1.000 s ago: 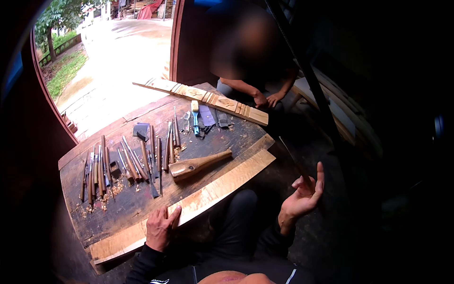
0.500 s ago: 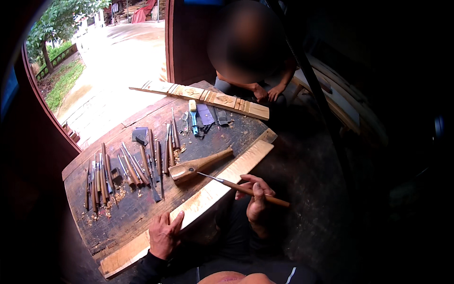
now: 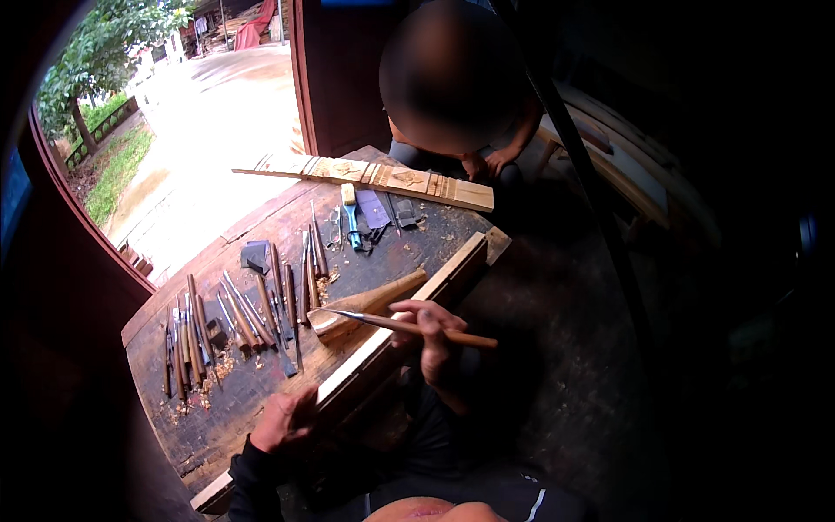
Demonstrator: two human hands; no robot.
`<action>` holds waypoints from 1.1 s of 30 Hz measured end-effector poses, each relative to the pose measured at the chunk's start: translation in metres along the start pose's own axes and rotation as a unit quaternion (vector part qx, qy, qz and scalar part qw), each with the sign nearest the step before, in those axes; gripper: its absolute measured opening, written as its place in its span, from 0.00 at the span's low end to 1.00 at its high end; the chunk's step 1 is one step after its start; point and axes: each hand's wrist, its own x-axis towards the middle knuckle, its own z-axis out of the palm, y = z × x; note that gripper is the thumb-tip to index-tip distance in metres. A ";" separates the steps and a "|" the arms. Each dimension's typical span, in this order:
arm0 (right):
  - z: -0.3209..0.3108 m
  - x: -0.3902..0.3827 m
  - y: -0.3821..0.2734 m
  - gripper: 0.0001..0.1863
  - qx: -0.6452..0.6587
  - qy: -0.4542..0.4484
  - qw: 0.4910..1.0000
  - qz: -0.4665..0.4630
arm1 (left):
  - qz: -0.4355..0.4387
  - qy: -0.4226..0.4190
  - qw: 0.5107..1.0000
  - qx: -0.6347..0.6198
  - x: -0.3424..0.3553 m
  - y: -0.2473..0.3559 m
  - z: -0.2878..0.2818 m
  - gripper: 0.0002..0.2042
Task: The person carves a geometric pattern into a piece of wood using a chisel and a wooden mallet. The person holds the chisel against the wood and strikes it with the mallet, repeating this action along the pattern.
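A long pale wooden board (image 3: 355, 367) stands tilted up on edge along the near side of the workbench, its narrow edge facing up. My left hand (image 3: 285, 421) grips it at the near left, fingers over the edge and partly in shadow. In my right hand (image 3: 432, 337) is a wood-carving chisel (image 3: 378, 321) with a brown handle, its metal tip pointing left. Some of that hand's fingers rest at the board's edge. Just beyond lies a tapered wooden mallet (image 3: 387, 293), partly behind the chisel.
Several carving tools (image 3: 187, 339) lie among wood shavings on the dark bench (image 3: 252, 396). A blue-handled brush (image 3: 351, 217) and purple paper (image 3: 374, 210) sit farther back. A carved board (image 3: 383, 177) crosses the far edge, where another person's hands (image 3: 489, 163) rest.
The board has been tipped from lying flat onto its edge. My right hand with the chisel has moved left and up to the board; my left hand has shifted slightly left.
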 end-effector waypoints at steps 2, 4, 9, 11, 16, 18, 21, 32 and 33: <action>0.019 0.015 0.020 0.26 0.031 -0.042 0.999 0.000 | -0.011 0.005 0.998 0.054 0.001 -0.003 -0.011 0.37; 0.034 0.024 0.032 0.25 0.032 -0.086 0.996 -0.002 | 0.028 0.046 0.993 0.102 0.004 -0.003 -0.016 0.35; 0.027 0.018 0.066 0.22 0.024 -0.150 0.988 0.008 | -0.008 0.081 0.970 0.228 0.017 0.035 0.001 0.46; 0.030 0.014 0.067 0.22 0.055 -0.170 0.984 0.025 | -0.026 0.091 0.958 0.272 0.016 0.044 0.008 0.52; 0.035 0.016 0.065 0.28 0.016 -0.185 0.983 0.012 | -0.036 0.092 0.960 0.263 0.016 0.045 0.012 0.54; 0.037 0.016 0.065 0.27 0.036 -0.200 0.979 0.022 | -0.004 0.101 0.963 0.249 0.014 0.038 0.016 0.54; 0.039 0.014 0.077 0.21 0.077 -0.224 0.971 0.043 | -0.014 0.103 0.966 0.235 0.008 0.027 0.029 0.54; 0.042 0.014 0.072 0.23 0.089 -0.238 0.966 0.043 | -0.021 0.171 0.963 0.208 0.022 0.040 0.047 0.42; 0.045 0.012 0.074 0.23 0.099 -0.245 0.964 0.045 | -0.015 0.188 0.957 0.220 0.018 0.048 0.049 0.41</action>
